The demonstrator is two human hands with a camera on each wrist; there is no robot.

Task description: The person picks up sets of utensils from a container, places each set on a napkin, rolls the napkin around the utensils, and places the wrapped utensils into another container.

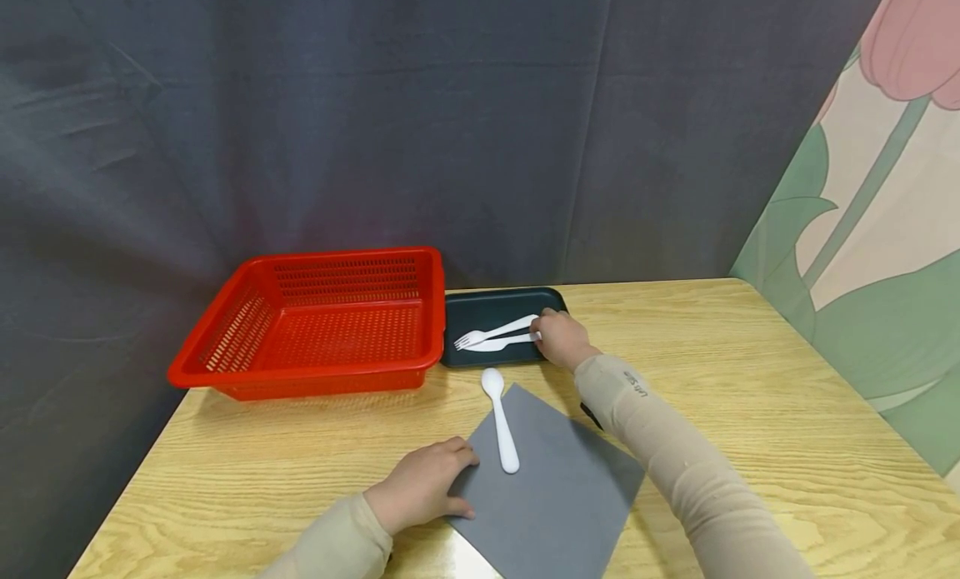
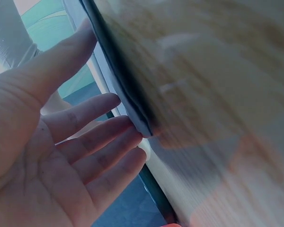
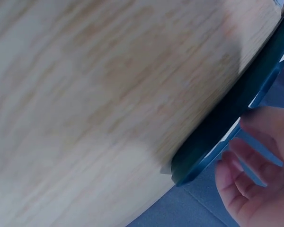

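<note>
A grey square mat (image 1: 555, 487) lies on the table, turned cornerwise. My left hand (image 1: 431, 483) rests at its left edge; in the left wrist view its fingertips (image 2: 132, 125) touch that edge. The handle of a white spoon (image 1: 505, 437) lies on the mat, its bowl past the edge. My right hand (image 1: 562, 337) reaches over the right side of a dark tray (image 1: 468, 308). Inside, a white fork (image 1: 502, 329) and a white knife (image 1: 506, 341) overlap. My right fingertips are at their handle ends, with a gap between thumb and fingers in the right wrist view.
A red perforated basket (image 1: 337, 381) stands left of the tray, its right side against it. A dark curtain (image 1: 450, 129) hangs behind the wooden table (image 1: 757, 396). Flower-patterned fabric (image 1: 885, 254) hangs along the right side.
</note>
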